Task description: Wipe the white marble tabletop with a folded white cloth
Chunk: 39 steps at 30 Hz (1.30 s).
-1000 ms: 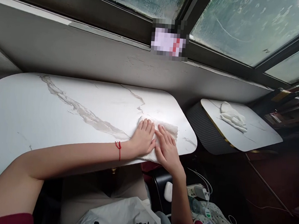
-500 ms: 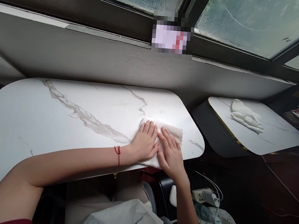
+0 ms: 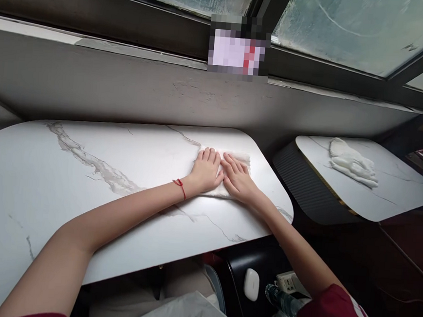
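A white cloth (image 3: 219, 192) lies spread on the white marble-patterned table (image 3: 153, 149), toward its right end. My left hand (image 3: 206, 172), with a red string bracelet at the wrist, presses flat on the cloth's left part. Beside it, my right hand (image 3: 238, 177) rests flat on the right part, its fingers stretched out and pointing away from me. The two hands nearly touch at the thumbs. Much of the cloth is hidden beneath them.
A second marble-patterned table (image 3: 387, 201) with a crumpled white cloth (image 3: 353, 162) stands at the right. Below the near edge are a white rounded case (image 3: 251, 284), a clear bottle (image 3: 283, 301) and a power strip (image 3: 291, 283). A wall (image 3: 137, 84) and windows run behind.
Both hands have slid the cloth away from me, from the table's near edge toward the wall. The right forearm now reaches over the table's right corner.
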Each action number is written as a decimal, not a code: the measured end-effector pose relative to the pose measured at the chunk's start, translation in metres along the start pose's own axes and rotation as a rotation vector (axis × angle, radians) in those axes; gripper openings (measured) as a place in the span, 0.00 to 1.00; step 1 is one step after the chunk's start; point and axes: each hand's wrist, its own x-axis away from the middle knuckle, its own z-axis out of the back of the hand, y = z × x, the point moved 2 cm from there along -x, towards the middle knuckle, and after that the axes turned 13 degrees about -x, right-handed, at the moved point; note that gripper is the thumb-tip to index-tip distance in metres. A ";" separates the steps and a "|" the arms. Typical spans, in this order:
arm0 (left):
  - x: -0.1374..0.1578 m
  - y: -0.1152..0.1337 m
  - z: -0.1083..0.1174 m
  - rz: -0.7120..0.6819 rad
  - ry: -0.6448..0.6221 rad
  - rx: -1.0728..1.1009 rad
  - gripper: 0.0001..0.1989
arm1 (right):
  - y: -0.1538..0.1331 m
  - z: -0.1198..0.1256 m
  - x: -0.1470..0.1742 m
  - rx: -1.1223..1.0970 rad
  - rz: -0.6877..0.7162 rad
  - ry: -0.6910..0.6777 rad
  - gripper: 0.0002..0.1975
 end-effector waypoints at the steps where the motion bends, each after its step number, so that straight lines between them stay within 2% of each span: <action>1: -0.009 -0.005 -0.002 0.013 0.000 -0.002 0.31 | 0.009 0.000 -0.011 -0.003 0.002 -0.008 0.30; 9: -0.076 -0.044 -0.019 0.101 0.008 0.000 0.27 | 0.063 -0.004 -0.090 -0.053 -0.001 -0.012 0.29; 15: -0.090 -0.057 -0.030 0.191 0.025 0.003 0.27 | 0.079 -0.001 -0.120 -0.074 0.072 -0.033 0.29; 24: -0.088 -0.060 -0.030 0.241 0.037 -0.005 0.27 | 0.076 0.003 -0.127 -0.062 0.142 -0.026 0.29; 31: -0.111 -0.036 -0.025 0.335 0.031 -0.064 0.22 | 0.092 0.009 -0.128 -0.120 0.141 0.014 0.28; 39: -0.127 -0.009 -0.024 0.296 0.017 -0.025 0.24 | 0.109 0.021 -0.106 -0.148 0.058 0.066 0.28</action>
